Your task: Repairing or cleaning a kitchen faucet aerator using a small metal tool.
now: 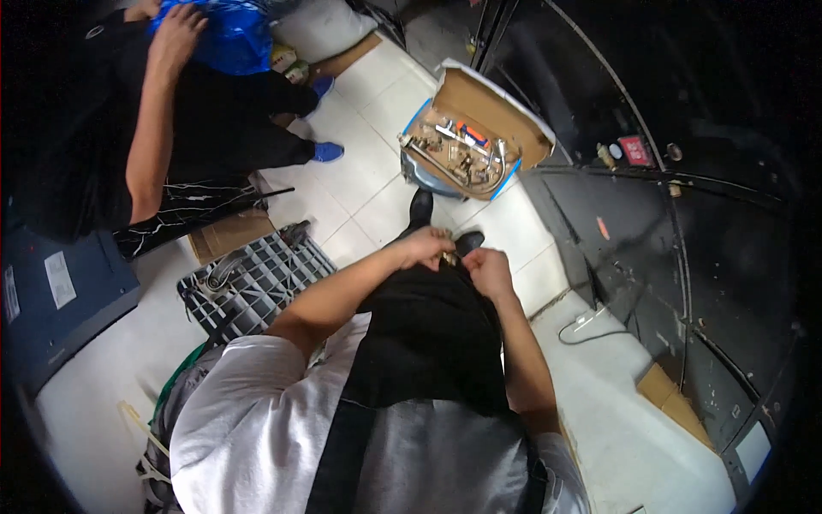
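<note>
My left hand (425,248) is closed round a small brass-coloured metal fitting (449,258), held in front of my black apron (419,343). Close beside it, my right hand (491,272) is pinched, its fingertips near the fitting; whatever lies between them is too small to make out. Beyond my shoes, an open cardboard box (535,137) holds metal fittings, a curved metal pipe (498,171) and an orange-and-blue handled tool (471,134). The box rests on a grey-blue support.
Black metal cabinets (616,248) line the right side. To my left is a grey plastic grid crate (257,283) with metal parts on it. At the upper left, another person's hand (178,34) is at a blue plastic bag (235,38). A thin cable (591,341) lies at right.
</note>
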A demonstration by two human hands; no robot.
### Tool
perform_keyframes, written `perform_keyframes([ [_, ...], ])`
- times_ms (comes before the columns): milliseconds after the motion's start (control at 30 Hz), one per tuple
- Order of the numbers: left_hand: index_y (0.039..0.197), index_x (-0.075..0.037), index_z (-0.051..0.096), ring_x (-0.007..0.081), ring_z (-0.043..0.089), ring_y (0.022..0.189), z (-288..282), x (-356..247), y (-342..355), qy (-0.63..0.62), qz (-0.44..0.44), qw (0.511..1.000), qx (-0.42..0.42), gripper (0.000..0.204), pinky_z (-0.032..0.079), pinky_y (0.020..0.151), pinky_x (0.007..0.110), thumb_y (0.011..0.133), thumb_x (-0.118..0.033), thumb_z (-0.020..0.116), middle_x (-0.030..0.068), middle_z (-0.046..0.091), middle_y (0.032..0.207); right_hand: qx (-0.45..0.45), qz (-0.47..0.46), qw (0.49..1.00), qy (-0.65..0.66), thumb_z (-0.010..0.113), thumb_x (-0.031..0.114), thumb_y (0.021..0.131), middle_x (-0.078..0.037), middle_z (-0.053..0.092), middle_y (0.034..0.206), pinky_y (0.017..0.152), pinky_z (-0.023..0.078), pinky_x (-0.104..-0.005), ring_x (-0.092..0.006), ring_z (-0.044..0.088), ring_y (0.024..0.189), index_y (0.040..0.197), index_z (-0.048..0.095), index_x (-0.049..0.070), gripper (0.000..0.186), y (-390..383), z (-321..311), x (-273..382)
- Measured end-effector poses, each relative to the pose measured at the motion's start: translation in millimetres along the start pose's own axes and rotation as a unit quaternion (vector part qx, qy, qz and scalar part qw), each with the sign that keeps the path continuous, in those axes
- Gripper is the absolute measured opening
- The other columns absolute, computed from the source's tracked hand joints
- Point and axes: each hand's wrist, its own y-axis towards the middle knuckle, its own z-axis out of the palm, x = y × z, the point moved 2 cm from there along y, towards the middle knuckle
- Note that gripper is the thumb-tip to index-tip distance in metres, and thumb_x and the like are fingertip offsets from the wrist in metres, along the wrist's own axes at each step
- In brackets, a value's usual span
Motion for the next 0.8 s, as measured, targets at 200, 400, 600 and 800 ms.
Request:
perform_keyframes([
  [200, 0.092, 0.004, 0.072, 0.0201, 0.069, 0.060, -93, 50, 102, -0.014, -0.029, 0.954, -0.297, 0.025, 0.058, 0.056, 0.036, 0.084, -0.020, 0.072, 0.0127, 0.071, 0.071, -0.054, 0.179, 0.973, 0.132, 0.072, 0.003, 0.083, -0.009, 0.071, 0.068, 0.056, 0.054, -0.0321, -0.0166, 0.068, 0.056, 0.077, 0.072, -0.001, 0.007, 76, 55, -75],
  [400, 0.099, -0.002, 0.068, 0.0359, 0.073, 0.089, -114, -3, 170, 0.124, 0.064, 0.925, -0.353, 0.038, 0.058, 0.082, 0.044, 0.075, -0.029, 0.079, 0.0192, 0.075, 0.089, -0.188, 0.201, 0.837, 0.473, 0.056, -0.009, 0.086, -0.011, 0.074, 0.089, 0.062, 0.057, -0.0259, -0.0163, 0.068, 0.070, 0.104, 0.074, -0.005, 0.027, 119, 43, -108],
  [600, 0.114, -0.005, 0.066, 0.0355, 0.072, 0.102, -145, -32, 223, 0.148, 0.128, 0.904, -0.380, 0.045, 0.056, 0.090, 0.045, 0.077, -0.027, 0.080, 0.0196, 0.074, 0.105, -0.206, 0.193, 0.825, 0.489, 0.079, 0.011, 0.090, -0.012, 0.073, 0.099, 0.061, 0.055, -0.0251, -0.0135, 0.067, 0.071, 0.123, 0.068, -0.007, 0.039, 106, 20, -67],
  [800, 0.123, -0.007, 0.063, 0.0367, 0.069, 0.110, -145, -67, 245, 0.138, 0.123, 0.920, -0.346, 0.047, 0.054, 0.095, 0.044, 0.081, -0.023, 0.076, 0.0219, 0.072, 0.116, -0.169, 0.301, 0.883, 0.318, 0.077, 0.013, 0.090, -0.012, 0.074, 0.086, 0.057, 0.051, -0.0256, -0.0129, 0.065, 0.065, 0.119, 0.070, -0.006, 0.035, -19, 92, -183],
])
